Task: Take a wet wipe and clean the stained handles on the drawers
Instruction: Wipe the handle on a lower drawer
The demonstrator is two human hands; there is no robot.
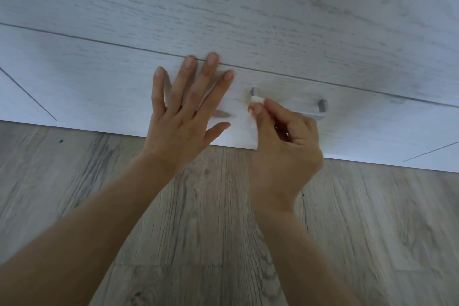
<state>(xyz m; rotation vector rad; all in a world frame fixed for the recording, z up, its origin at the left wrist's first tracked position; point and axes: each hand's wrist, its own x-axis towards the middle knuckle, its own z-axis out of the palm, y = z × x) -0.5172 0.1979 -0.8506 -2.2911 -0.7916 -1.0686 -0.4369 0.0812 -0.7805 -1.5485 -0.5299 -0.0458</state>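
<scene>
Left hand pressed flat against lowest drawer front, fingers spread and pointing up, fingertips reaching the seam above; nothing gripped. Right hand curled, wrist bent upward, thumb and forefinger pinched on white wet wipe. Wipe wrapped over left end of grey bar handle, remainder hanging down toward drawer's lower edge. Handle's right post exposed, middle hidden behind knuckles. Both forearms bare, extended over wood-grain floor.
</scene>
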